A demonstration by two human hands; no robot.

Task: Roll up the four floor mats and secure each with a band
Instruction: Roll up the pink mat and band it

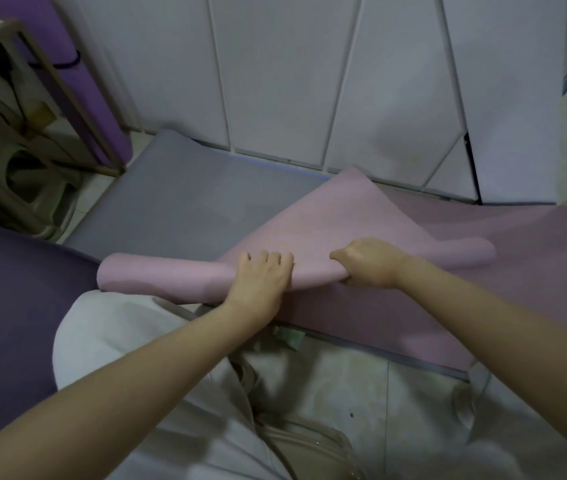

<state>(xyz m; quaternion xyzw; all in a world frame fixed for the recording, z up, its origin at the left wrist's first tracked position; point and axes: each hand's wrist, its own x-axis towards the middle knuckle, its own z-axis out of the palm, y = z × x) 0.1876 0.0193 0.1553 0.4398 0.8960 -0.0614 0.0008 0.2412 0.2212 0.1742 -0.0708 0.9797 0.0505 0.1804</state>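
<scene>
– On top of the grey mat [178, 202], what is being handled?
– A pink mat [157, 277] is seen there, partly rolled into a tube that lies crosswise, with a loose flap raised behind the tube. Its unrolled part is spread flat to the right of the tube and in front of it.

– How are the hands placed?
– The left hand [261, 277] is laid flat on the pink mat's roll, fingers straight and slightly spread, pressing down; nothing is gripped by it. The right hand [368, 263] is curled round the roll's outer layer just beside the left hand, the thumb tucked underneath.

– What else is found around the pink mat?
– A dark purple mat [8, 306] is spread flat to its left. Farther left and behind, a rolled purple mat [78, 74] is stood upright, ringed by a black band [67, 62], next to a wooden frame [67, 98]. White cabinet doors [275, 81] are seen behind the pink mat, and tiled floor [361, 382] in front of it.
</scene>
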